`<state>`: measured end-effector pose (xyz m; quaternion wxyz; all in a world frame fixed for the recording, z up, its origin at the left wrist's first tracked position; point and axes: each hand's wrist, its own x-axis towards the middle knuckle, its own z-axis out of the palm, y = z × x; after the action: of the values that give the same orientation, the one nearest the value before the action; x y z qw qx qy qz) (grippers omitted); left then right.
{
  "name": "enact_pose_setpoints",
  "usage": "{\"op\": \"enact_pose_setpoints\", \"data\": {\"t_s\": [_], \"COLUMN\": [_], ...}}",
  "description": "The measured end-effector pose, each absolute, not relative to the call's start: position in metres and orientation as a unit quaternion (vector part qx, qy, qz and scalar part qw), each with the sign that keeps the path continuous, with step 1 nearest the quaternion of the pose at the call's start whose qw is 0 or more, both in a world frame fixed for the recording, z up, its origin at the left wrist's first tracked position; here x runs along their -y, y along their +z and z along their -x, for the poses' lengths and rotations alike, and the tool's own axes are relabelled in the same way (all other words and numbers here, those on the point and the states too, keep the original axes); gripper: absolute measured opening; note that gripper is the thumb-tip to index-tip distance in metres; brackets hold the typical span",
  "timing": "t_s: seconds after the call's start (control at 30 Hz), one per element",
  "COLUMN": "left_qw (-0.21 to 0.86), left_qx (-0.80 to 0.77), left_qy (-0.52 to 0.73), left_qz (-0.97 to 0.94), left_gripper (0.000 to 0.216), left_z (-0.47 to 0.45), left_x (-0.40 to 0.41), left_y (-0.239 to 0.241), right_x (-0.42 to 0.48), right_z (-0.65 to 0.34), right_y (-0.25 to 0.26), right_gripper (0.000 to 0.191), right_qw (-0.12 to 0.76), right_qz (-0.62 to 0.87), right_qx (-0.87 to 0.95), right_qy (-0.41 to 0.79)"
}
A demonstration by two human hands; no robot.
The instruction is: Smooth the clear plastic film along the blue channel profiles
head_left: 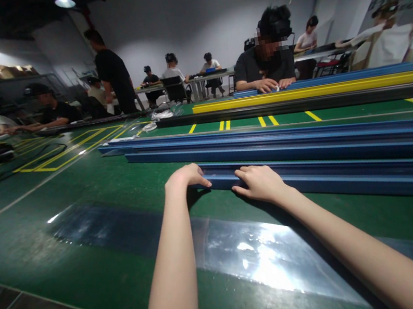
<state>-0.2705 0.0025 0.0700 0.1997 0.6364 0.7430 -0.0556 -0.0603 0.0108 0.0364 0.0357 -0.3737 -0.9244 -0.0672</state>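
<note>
A long blue channel-shaped profile point(337, 178) lies across the green table in front of me. At its left end my left hand point(186, 177) grips it, thumb on the near side and fingers bent over the top. A short way to the right, my right hand point(261, 182) is closed over the same profile, with its thumb low on the near face and its fingers on the upper edge. Just behind lie more blue profiles point(206, 150), roughly parallel. Nearer to me, under my forearms, a clear plastic sleeve point(247, 253) lies flat and reflects the light.
Beyond the blue profiles run a black profile point(262, 110) and a yellow one point(299, 93). Crumpled clear plastic point(162, 114) sits at their left end. Across the table, a person in black point(266, 65) bends over another blue profile. Cables point(43, 152) lie at the far left.
</note>
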Motion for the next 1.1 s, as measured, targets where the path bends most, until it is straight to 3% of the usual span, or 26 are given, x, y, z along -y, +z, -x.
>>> {"op": "enact_pose_setpoints", "data": {"t_s": [0.3,0.6,0.97,1.1], "left_qw": [0.169,0.165,0.141,0.116], "left_qx": [-0.745,-0.707,-0.67,-0.628], "left_qy": [-0.068,-0.092,-0.102,-0.09], "left_qz": [-0.641,-0.681,-0.721,-0.764], "left_gripper": [0.048,0.031,0.032,0.032], "left_z": [0.262,0.23,0.206,0.185], "left_x": [-0.003,-0.001,0.003,0.006], "left_y": [0.075,0.085,0.091,0.09], "right_x": [-0.01,-0.021,-0.022,-0.024], "right_z": [0.062,0.059,0.023,-0.002], "right_y": [0.038,0.044,0.046,0.051], "right_gripper": [0.04,0.034,0.027,0.026], "right_qw": [0.031,0.063,0.111,0.091], "right_qz": [0.394,0.434,0.322,0.325], "right_qx": [0.918,0.89,0.922,0.921], "right_qy": [-0.036,0.123,0.187,0.194]}}
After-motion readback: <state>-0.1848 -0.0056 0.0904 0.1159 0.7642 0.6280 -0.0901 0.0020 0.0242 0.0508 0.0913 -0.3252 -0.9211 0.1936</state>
